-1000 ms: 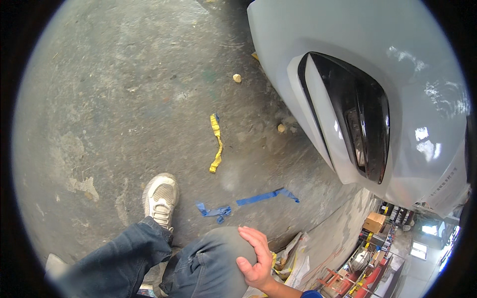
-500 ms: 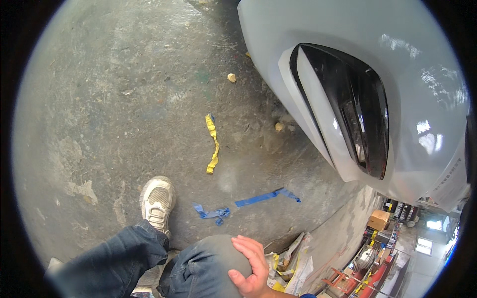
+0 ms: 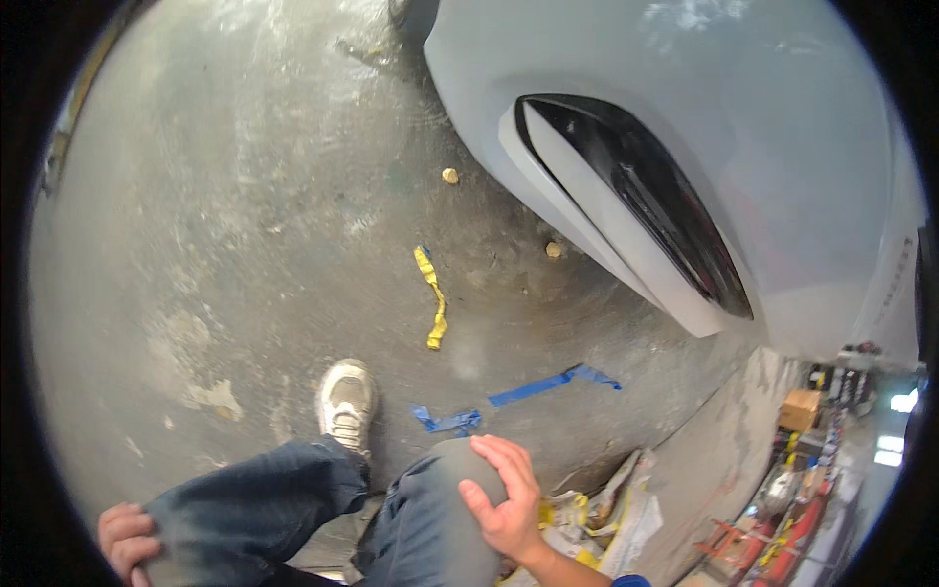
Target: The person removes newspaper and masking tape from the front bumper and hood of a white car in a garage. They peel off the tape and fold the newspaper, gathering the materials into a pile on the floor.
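Observation:
My right hand (image 3: 504, 499) rests on my right knee in blue jeans, thumb apart from the fingers. At the lower left edge, my left hand (image 3: 127, 541) lies over my left knee with its fingers partly in view; I see nothing held in it. Neither hand touches the grey painted vehicle body (image 3: 802, 176) at the upper right. Set into that body is a glossy black, pointed recess (image 3: 636, 186), a lamp or a vent; I cannot tell which.
Crumpled yellow tape (image 3: 431, 298) and blue tape strips (image 3: 538, 387) lie on the worn concrete floor (image 3: 264, 245). Two pale lumps (image 3: 450, 176) sit close to the vehicle. Crumpled paper (image 3: 626, 528) lies beside my right knee. A cluttered rack with a cardboard box (image 3: 799, 410) stands at lower right.
The view has shifted, so the vehicle appears farther left and the floor things slightly to the right. My left hand has come into view on my left knee. My right hand stays on the right knee.

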A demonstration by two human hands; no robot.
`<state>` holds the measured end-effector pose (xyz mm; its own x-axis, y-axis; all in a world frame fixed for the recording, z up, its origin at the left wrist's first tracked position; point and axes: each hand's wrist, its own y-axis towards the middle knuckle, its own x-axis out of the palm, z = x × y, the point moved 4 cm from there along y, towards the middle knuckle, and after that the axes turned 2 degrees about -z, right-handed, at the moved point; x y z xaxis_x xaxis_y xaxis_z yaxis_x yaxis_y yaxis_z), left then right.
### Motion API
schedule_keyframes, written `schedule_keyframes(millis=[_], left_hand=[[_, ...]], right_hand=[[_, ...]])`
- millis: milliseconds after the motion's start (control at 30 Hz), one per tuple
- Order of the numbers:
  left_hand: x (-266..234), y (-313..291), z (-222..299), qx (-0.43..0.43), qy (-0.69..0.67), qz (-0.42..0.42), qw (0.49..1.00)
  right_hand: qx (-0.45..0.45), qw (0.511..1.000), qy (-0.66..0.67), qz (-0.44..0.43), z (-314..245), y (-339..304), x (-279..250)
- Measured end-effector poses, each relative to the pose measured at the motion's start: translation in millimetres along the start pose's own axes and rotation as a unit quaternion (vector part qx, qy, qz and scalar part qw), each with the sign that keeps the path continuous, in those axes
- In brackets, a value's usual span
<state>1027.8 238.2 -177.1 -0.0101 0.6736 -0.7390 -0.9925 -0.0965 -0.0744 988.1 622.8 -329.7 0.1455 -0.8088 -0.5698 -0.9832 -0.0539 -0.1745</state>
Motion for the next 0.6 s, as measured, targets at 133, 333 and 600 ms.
schedule_keyframes(millis=[133, 333, 600], left_hand=[[-5.2, 34.1, 38.9, -0.033, 0.026, -0.043, 0.998], [26.0, 77.5, 73.0, 0.123, 0.031, -0.108, 0.986], [46.1, 89.2, 119.6, 0.215, 0.031, -0.158, 0.963]], right_hand=[[0.001, 1.000, 0.008, 0.016, -9.6, 10.2, 3.5], [0.020, 0.997, 0.010, 0.068, -4.1, 11.0, 3.2], [0.066, 0.986, 0.086, 0.126, 14.2, 21.6, -12.5]])
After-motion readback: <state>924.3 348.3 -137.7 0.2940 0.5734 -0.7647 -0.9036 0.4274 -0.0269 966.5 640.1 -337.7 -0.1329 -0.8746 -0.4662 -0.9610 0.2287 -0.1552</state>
